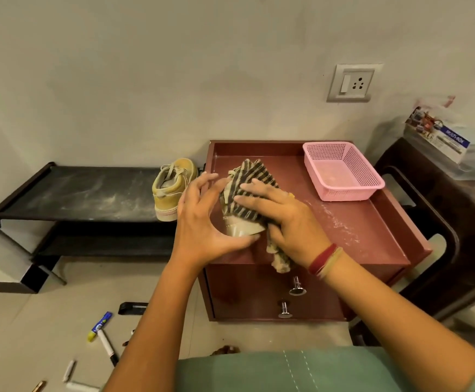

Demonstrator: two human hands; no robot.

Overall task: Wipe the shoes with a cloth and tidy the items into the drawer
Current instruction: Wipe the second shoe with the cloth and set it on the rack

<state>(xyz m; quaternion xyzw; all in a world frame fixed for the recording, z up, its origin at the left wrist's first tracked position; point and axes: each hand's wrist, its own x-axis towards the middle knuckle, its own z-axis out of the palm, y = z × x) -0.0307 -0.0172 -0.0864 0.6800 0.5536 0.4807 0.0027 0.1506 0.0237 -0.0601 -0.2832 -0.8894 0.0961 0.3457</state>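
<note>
Striped cloth (249,176), gripped by right hand (290,222), hid the shoe (243,229) except its pale end, cupped by left hand (199,222).

Striped cloth (247,179) covers what seems a shoe (242,230) atop the drawer cabinet (358,222).
</note>
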